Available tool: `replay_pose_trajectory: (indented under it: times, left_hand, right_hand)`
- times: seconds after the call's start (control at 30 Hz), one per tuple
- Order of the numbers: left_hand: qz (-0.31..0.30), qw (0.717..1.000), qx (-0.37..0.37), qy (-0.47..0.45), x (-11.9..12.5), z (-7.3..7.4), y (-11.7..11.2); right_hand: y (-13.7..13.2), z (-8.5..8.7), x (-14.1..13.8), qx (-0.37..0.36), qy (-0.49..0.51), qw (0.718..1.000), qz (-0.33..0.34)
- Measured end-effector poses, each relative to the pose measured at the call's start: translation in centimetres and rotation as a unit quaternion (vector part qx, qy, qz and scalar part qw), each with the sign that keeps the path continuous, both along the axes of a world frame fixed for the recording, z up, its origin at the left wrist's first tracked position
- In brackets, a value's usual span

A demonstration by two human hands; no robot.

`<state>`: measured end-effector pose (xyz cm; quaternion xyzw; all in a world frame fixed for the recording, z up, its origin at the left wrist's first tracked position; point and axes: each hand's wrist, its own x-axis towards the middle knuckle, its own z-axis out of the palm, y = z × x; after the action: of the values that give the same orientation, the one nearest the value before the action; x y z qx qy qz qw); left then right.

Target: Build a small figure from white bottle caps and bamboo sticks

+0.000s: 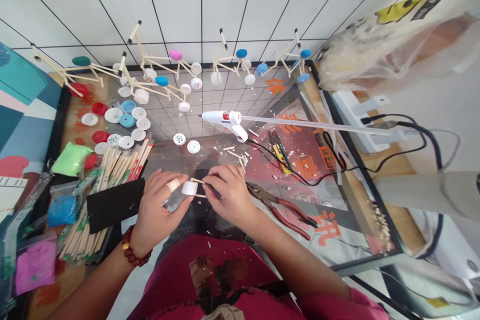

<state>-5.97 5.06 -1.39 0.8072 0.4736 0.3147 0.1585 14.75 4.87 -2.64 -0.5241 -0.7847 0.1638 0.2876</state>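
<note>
Near the table's front edge my left hand, with a tan bandage on one finger, pinches a white bottle cap between thumb and forefinger. From the right, my right hand is closed on thin wooden sticks that reach the cap; their far ends are hidden by my fingers. Whether the sticks are fixed to the cap I cannot tell. Two more white caps, one printed and one plain, lie just beyond my hands. Pliers with red handles rest beside my right wrist.
A white glue gun with a long glue stick lies beyond my hands, its cord running right. Small cutters lie among wood scraps. Stick-and-cap models line the back wall. Bundled chopsticks, loose caps and clay bags fill the left.
</note>
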Motion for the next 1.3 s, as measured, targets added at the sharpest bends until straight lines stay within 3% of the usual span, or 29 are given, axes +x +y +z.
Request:
replay_pose_trajectory:
  times: [0.87, 1.3]
  left_hand:
    - [-0.027, 1.000, -0.006, 0.004, -0.32, -0.13, 0.49]
    - [-0.012, 1.000, 0.009, 0.017, -0.29, 0.02, 0.07]
  right_hand:
    - [-0.16, -0.21, -0.37, 0.040, -0.005, 0.999, 0.008]
    - [-0.76, -0.07, 0.48, 0.015, 0.021, 1.000, -0.012]
